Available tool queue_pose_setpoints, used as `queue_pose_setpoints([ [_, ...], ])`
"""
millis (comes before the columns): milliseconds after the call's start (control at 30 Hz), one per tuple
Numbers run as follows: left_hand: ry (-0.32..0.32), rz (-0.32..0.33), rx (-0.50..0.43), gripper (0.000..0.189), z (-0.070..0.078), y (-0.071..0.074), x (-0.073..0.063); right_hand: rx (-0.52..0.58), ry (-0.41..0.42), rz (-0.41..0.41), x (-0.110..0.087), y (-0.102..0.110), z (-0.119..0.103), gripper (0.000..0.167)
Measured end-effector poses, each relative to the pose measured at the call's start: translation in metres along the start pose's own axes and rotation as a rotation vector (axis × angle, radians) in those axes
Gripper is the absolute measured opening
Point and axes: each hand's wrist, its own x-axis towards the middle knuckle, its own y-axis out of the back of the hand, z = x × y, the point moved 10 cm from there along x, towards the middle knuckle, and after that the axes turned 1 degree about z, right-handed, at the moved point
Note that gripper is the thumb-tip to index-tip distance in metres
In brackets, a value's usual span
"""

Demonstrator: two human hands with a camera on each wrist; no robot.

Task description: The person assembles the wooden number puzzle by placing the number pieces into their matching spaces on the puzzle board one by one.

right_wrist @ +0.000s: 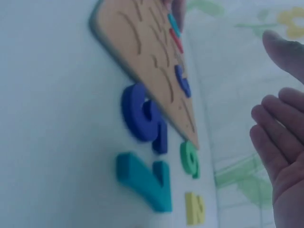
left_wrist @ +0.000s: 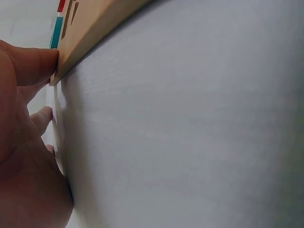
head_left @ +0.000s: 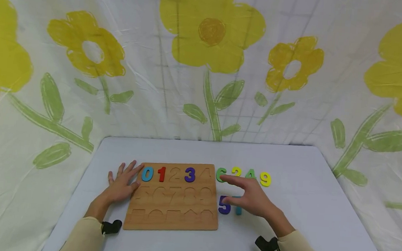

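A wooden number board (head_left: 173,202) lies on the table, with a blue 0 (head_left: 147,174), a red 1 (head_left: 161,174) and a purple 3 (head_left: 190,174) in its top row. My left hand (head_left: 119,188) touches the board's left edge, thumb and fingers spread. Above the loose numbers right of the board is my right hand (head_left: 255,196), holding nothing, its thumb apart from its extended fingers. Under or near it are a purple 5 (right_wrist: 140,114), a teal 7 (right_wrist: 147,183), a green 6 (right_wrist: 189,159) and a yellow 2 (right_wrist: 194,209).
Behind the right hand are a green 4 (head_left: 251,172), partly hidden, and a yellow 9 (head_left: 265,179). The white table (head_left: 321,214) reaches back to a flowered cloth (head_left: 134,116). Empty outlines fill the board's lower rows.
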Motion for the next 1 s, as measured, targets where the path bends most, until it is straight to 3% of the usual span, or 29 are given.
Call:
queue_pose_setpoints([
  [467, 0.008, -0.003, 0.006, 0.066, -0.002, 0.0, 0.001, -0.112, -0.099, 0.103, -0.066, 0.03, 0.036, 0.067],
  [1000, -0.013, 0.022, -0.02, 0.066, 0.001, 0.003, -0.002, -0.14, -0.175, 0.095, -0.096, 0.054, 0.067, 0.066],
])
